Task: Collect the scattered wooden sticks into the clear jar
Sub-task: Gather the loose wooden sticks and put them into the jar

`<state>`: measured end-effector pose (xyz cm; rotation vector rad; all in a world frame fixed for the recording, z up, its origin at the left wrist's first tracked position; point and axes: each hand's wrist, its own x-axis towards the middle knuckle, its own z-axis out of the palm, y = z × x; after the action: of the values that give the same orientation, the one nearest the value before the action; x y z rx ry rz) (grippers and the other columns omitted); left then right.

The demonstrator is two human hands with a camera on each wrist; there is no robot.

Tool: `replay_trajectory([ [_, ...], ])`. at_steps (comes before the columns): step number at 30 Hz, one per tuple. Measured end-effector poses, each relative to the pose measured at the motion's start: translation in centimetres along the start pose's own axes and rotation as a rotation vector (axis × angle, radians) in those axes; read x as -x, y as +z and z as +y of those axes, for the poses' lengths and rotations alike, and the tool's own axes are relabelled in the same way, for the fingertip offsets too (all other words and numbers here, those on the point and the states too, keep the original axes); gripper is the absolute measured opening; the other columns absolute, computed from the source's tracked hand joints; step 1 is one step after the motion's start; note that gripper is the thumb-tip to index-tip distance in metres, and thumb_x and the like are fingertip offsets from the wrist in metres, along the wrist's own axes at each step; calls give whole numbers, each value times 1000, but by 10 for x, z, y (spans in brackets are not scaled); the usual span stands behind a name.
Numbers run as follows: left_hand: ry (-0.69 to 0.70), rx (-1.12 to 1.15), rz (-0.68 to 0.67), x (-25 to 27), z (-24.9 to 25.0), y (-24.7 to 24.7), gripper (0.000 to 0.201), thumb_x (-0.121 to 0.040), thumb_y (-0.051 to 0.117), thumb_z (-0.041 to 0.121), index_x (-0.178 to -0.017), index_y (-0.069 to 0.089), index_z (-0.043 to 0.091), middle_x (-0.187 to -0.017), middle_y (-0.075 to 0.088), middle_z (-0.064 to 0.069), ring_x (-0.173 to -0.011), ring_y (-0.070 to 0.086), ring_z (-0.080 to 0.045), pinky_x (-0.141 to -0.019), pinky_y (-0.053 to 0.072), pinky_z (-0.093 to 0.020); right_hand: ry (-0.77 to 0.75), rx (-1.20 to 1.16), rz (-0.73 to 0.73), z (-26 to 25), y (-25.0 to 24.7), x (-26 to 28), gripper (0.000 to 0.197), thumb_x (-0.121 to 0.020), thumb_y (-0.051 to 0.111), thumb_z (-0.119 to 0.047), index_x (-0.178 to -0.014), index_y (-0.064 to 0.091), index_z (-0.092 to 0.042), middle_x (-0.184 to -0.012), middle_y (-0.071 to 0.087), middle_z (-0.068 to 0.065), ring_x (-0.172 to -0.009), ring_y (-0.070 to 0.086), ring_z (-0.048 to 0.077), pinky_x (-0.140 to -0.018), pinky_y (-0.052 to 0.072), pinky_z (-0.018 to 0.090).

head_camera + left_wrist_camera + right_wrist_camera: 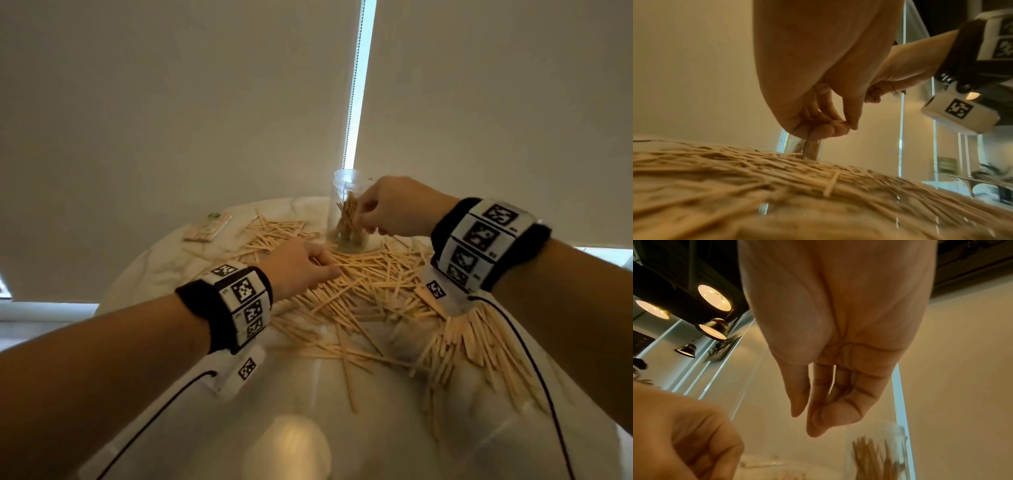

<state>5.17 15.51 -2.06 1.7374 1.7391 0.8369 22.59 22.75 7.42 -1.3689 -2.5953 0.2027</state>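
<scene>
Pale wooden sticks [370,284] lie in a wide heap across the round marble table [342,428]. The clear jar [346,205] stands upright at the far side, partly filled with sticks. My left hand [325,267] sits low on the heap just in front of the jar, fingers curled and thumb pressed to the fingertips, pinching sticks. The left wrist view shows that pinch [846,125] above the heap [756,170], with the jar [809,149] behind it. My right hand [363,216] hovers beside the jar's right wall. Its fingers [809,418] hang loose and hold nothing, above the blurred jar [879,451].
A flat packet of sticks [207,228] lies at the table's back left. More sticks fan out at the right [479,342] under my right forearm. Bare tabletop shows near me. A blind with a bead cord [354,85] hangs right behind the table.
</scene>
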Motion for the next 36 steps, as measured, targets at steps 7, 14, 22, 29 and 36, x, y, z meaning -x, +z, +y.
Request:
replay_trajectory([
  [7,67,-152,-377,125,12,25,28,-80,78,52,-83,73,24,-73,72,9,-62,62,0,-62,50,-19,94,56,-362,-8,61,115,29,-92,68,-44,-86,75,-16,-74,75,-3,-65,68,13,-65,55,30],
  [14,15,-368,-485,179,28,52,26,-81,83,34,-96,75,15,-89,77,-1,-62,63,-5,-74,60,-31,360,325,-400,-2,74,178,66,-93,47,-69,-109,71,-10,-99,72,4,-81,64,18,-72,51,30],
  [22,-28,-623,-355,161,30,42,23,-91,66,27,-104,75,9,-98,76,-9,-86,71,-22,-80,57,-36,368,103,-445,-17,72,176,35,-97,62,-31,-115,70,-2,-110,72,12,-97,68,26,-92,55,36],
  [29,-196,-98,-130,138,23,33,21,-102,41,21,-90,55,10,-89,72,-8,-61,56,-16,-52,45,-25,386,184,-431,-19,80,180,26,-98,56,-24,-105,70,-4,-95,67,9,-87,66,22,-83,57,30],
  [36,-163,-48,-94,123,28,48,31,-99,51,24,-73,64,12,-70,59,0,-62,52,-15,-63,43,-27,415,190,-460,-18,73,176,29,-98,56,-22,-116,68,-3,-97,60,7,-97,66,23,-91,55,30],
])
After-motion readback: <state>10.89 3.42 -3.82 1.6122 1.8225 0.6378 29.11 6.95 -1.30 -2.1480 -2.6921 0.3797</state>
